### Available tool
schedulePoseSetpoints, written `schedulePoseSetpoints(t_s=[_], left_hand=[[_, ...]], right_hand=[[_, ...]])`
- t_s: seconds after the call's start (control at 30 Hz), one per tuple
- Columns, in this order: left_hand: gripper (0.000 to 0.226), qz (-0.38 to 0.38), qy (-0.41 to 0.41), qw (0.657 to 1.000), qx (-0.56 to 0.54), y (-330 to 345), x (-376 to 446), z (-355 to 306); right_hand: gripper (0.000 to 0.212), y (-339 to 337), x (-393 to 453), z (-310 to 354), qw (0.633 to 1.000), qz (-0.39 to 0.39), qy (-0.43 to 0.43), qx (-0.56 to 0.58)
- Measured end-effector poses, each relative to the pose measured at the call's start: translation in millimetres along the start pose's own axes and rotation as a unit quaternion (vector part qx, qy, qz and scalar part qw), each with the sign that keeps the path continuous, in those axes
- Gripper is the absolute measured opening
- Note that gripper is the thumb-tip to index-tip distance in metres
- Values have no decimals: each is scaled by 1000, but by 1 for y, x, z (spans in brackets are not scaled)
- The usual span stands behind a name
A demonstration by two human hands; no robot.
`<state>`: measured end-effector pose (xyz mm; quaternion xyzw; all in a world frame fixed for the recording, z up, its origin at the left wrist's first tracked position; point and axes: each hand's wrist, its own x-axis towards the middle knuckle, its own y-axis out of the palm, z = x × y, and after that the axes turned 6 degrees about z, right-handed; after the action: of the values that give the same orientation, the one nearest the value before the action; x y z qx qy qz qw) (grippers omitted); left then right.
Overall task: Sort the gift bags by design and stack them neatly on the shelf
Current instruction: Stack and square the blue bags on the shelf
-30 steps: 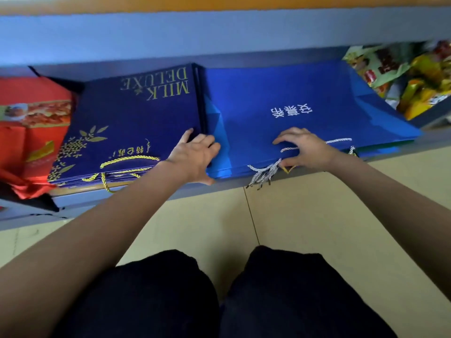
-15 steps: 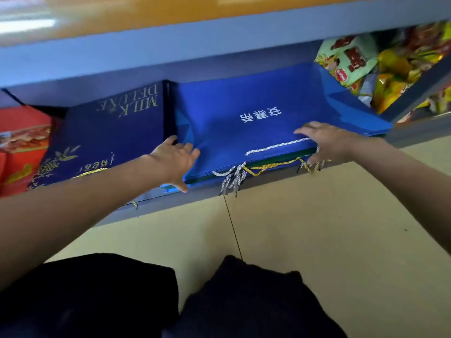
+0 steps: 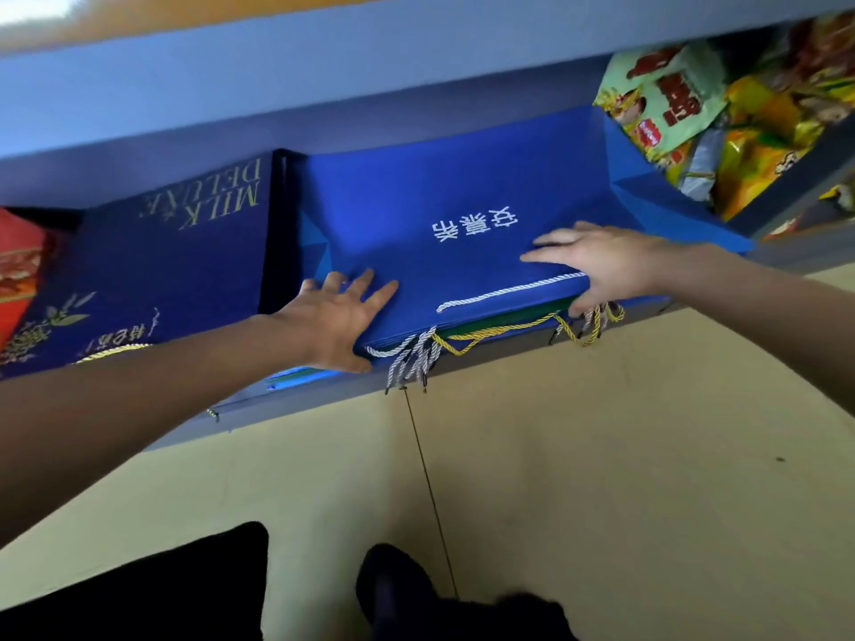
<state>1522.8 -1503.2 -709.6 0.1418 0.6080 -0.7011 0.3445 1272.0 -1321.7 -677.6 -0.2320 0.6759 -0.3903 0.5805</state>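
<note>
Two bare hands reach forward to a low shelf. The left hand (image 3: 340,312) lies flat with its fingers spread and straight, resting on the near left corner of a bright blue gift bag (image 3: 444,233), its thumb down along the stack's front edge. The right hand (image 3: 597,263) presses on the near right part of the same bag, fingers stretched out across the top and the thumb hooked under the front edge, so it seems to pinch the stack lightly, though the thumb tip is partly hidden. The bright blue gift bag lies flat on top of a stack, printed with white characters that read upside down from here. A white twisted cord handle (image 3: 504,293) lies across its near edge, and more white cords (image 3: 412,358) and a yellow cord (image 3: 490,337) hang from the bags beneath, over the front lip of the grey-blue shelf (image 3: 509,353). A thin green edge shows among the lower bags. Just beside this stack, to the left and touching it, lies a stack of navy gift bags (image 3: 176,261) with gold lettering reading MILK DELUXE and a gold plant design. Further left, at the picture's edge, is a red bag (image 3: 18,270). To the right of the blue stack sit colourful snack packets (image 3: 684,104). Below the shelf is a beige tiled floor (image 3: 601,455), and the person's dark trousers (image 3: 139,594) fill the bottom.
</note>
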Motion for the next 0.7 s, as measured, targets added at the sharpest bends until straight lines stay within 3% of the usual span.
schedulePoseSetpoints(t_s=[0.13, 0.27, 0.43, 0.6, 0.7], left_hand=[[97, -23, 9, 999, -31, -2, -4, 15], [104, 2, 6, 1000, 16, 2, 3, -2], [117, 7, -25, 1000, -15, 9, 12, -18], [112, -14, -19, 1000, -5, 7, 9, -9], [107, -11, -18, 1000, -17, 7, 9, -7]], right_hand=[[77, -13, -3, -17, 997, -61, -8, 39], [87, 15, 4, -6, 999, -33, 12, 19], [91, 25, 4, -5, 998, -50, 13, 38], [102, 10, 10, -4, 999, -25, -1, 28], [96, 21, 6, -6, 995, -72, 23, 62]])
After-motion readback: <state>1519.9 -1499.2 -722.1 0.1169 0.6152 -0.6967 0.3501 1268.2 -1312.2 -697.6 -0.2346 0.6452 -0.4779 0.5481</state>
